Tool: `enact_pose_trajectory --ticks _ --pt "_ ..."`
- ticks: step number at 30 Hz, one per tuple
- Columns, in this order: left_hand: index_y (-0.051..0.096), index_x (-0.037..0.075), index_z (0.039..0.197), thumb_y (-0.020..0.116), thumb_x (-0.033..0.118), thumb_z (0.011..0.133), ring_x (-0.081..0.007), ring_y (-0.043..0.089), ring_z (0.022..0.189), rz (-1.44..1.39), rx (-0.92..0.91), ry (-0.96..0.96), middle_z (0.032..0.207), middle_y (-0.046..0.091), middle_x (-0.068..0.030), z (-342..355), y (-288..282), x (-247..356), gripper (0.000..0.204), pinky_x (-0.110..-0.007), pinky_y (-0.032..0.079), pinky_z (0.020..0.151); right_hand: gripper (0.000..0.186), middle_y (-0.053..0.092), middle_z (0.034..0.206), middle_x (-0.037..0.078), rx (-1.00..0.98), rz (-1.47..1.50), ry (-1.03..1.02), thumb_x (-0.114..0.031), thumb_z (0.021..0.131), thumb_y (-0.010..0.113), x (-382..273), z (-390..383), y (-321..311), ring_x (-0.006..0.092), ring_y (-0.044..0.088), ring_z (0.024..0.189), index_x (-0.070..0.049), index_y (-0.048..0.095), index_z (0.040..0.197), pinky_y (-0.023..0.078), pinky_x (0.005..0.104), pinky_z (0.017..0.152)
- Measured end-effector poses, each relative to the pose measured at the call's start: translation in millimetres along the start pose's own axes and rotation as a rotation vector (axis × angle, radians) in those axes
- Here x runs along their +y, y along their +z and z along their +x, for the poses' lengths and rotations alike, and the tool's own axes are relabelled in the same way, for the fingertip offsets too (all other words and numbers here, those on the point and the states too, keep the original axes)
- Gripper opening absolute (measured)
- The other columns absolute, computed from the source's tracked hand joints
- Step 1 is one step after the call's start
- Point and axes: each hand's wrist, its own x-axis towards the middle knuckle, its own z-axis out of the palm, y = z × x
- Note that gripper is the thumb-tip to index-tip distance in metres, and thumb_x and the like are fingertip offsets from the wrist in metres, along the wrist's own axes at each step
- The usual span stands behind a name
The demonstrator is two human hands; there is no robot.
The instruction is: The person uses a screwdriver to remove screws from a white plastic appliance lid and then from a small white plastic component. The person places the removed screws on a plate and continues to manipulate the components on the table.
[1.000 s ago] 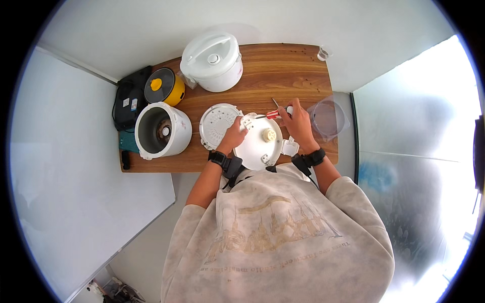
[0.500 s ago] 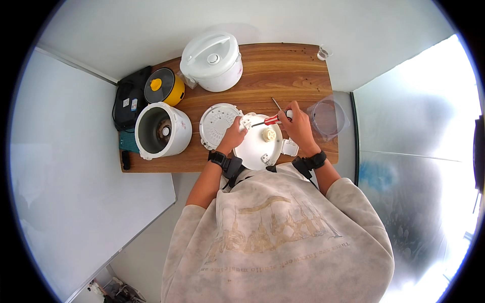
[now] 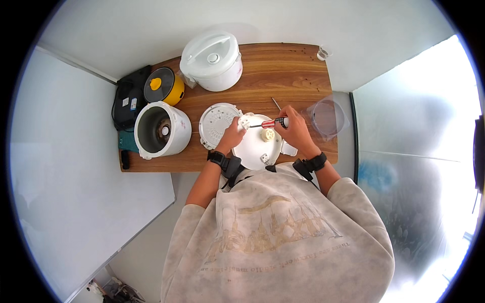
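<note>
My right hand [image 3: 295, 130] grips a screwdriver [image 3: 268, 124] with a red, black and white handle. Its shaft points left, and the tip meets or nearly meets a small white bracket [image 3: 244, 122] at the rim of a round white plastic piece [image 3: 247, 149]. My left hand [image 3: 232, 136] is closed on that bracket, steadying the round piece in front of me. A cream-coloured knob-like part [image 3: 268, 135] stands on the round piece, and another small white bracket [image 3: 264, 159] sits at its near edge. Left of it lies a white disc with many small holes [image 3: 216, 123].
At the left stands an open white rice cooker body [image 3: 177, 132]; behind it are a yellow pot with a dark lid [image 3: 174, 91] and a black case [image 3: 129, 96]. A lidded white cooker [image 3: 217, 76] stands farther back. To the right are a thin metal rod [image 3: 276, 103] and a clear tub [image 3: 326, 118].
My right hand has turned a little around the screwdriver handle, showing more of its patterned end. The screwdriver lies closer to level. My left hand stays in place.
</note>
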Motion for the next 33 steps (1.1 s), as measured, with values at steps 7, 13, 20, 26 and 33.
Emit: enact_pose_trajectory --ticks 7,13,20,26,33 --pt "0.036 0.008 0.137 0.061 0.019 0.092 -0.0452 0.059 0.113 -0.020 -0.006 0.024 0.120 0.062 -0.0268 -1.7 -0.8 4.7 0.053 -0.047 0.048 0.094 0.031 0.058 0.100 0.018 -0.003 -0.032 -0.003 -0.016 0.078 0.069 -5.0 -6.8 -3.3 0.0409 0.058 0.090 -0.004 0.050 0.100 0.048 0.0470 0.076" --pt "0.039 0.006 0.137 0.062 0.015 0.092 -0.0361 0.059 0.118 0.006 -0.017 -0.029 0.126 0.061 -0.0221 -1.8 -1.7 14.8 0.052 -0.042 0.046 0.097 0.030 0.056 0.100 0.018 0.085 0.005 0.012 -0.014 0.079 0.067 -6.8 -9.5 -4.3 0.0397 0.058 0.089 -0.004 0.049 0.101 0.048 0.0461 0.075" --pt "0.038 0.005 0.138 0.061 0.016 0.092 -0.0374 0.059 0.119 -0.003 -0.021 -0.039 0.127 0.060 -0.0228 -2.1 -1.4 15.6 0.053 -0.042 0.046 0.097 0.029 0.056 0.098 0.018 0.079 0.012 0.010 -0.012 0.079 0.066 -1.9 -7.7 -3.2 0.0382 0.058 0.087 -0.004 0.049 0.101 0.047 0.0451 0.074" --pt "0.038 0.005 0.139 0.061 0.016 0.092 -0.0370 0.058 0.119 0.001 -0.022 -0.025 0.128 0.060 -0.0228 -2.5 -2.1 15.0 0.053 -0.042 0.046 0.098 0.029 0.055 0.098 0.018 0.076 0.017 0.008 -0.012 0.079 0.065 -3.6 -7.9 -3.2 0.0382 0.058 0.087 -0.003 0.049 0.100 0.047 0.0448 0.075" --pt "0.038 0.005 0.139 0.061 0.016 0.092 -0.0368 0.058 0.120 -0.005 -0.033 -0.030 0.129 0.059 -0.0227 -2.9 -3.1 17.7 0.053 -0.042 0.045 0.099 0.028 0.056 0.098 0.018 0.069 0.023 0.018 -0.012 0.079 0.066 -3.7 -7.4 -3.3 0.0382 0.058 0.087 -0.003 0.049 0.100 0.047 0.0451 0.075"
